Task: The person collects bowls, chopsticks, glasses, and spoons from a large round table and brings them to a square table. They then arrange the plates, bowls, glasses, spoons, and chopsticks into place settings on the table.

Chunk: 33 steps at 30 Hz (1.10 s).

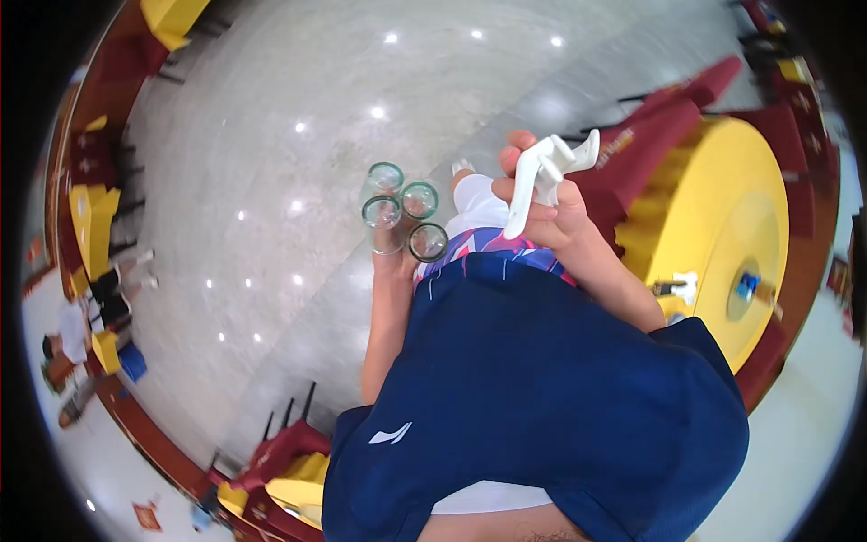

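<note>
My left hand (390, 256) is closed under a cluster of several clear drinking glasses (385, 217), their greenish rims facing up toward me. The glasses stand close together and hide most of the fingers. Held up on the right, my right hand (564, 215) grips a few white soup spoons (526, 190), bunched at different angles. Their exact number cannot be made out. Both hands are apart, in front of my dark blue shirt (542, 361).
At my right stands a round table with a yellow cloth (704, 203), bearing a blue item (748, 286) and black-and-white items (682, 287). Chairs with maroon covers (646, 149) surround it. Grey shiny floor (262, 154) stretches ahead. A person in white (72, 327) is at far left.
</note>
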Each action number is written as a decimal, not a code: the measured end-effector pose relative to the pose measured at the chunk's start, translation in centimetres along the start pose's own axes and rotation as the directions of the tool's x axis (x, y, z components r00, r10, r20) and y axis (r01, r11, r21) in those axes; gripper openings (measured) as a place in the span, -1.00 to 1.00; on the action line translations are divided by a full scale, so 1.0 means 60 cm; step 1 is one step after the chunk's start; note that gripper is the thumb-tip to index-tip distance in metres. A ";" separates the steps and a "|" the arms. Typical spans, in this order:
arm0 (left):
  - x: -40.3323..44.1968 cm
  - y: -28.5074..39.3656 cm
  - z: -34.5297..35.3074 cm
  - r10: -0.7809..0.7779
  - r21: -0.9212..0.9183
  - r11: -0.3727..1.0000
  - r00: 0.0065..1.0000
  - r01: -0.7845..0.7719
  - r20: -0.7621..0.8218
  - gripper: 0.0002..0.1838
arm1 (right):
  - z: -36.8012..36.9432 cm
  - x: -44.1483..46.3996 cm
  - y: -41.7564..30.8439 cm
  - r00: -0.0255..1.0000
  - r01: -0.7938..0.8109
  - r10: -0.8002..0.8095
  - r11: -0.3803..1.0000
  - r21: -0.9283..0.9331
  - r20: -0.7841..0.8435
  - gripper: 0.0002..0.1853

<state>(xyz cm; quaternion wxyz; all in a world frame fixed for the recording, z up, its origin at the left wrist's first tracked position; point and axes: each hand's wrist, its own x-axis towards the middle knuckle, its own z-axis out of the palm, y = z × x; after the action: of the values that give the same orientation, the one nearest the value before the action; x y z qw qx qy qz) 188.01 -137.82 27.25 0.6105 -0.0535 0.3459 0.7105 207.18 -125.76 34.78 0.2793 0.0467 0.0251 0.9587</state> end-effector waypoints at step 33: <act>1.021 0.952 -0.065 0.390 -0.393 0.788 0.878 -0.475 -0.279 -0.76 | -0.180 1.666 -0.193 0.858 -0.305 0.249 0.951 -0.057 -0.449 -0.65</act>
<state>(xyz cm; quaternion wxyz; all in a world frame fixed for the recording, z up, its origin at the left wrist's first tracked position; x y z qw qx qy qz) 119.72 -89.99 18.11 0.3672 -0.1774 0.2295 0.8838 128.30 -62.47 30.72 0.1280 -0.1839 0.0195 0.9744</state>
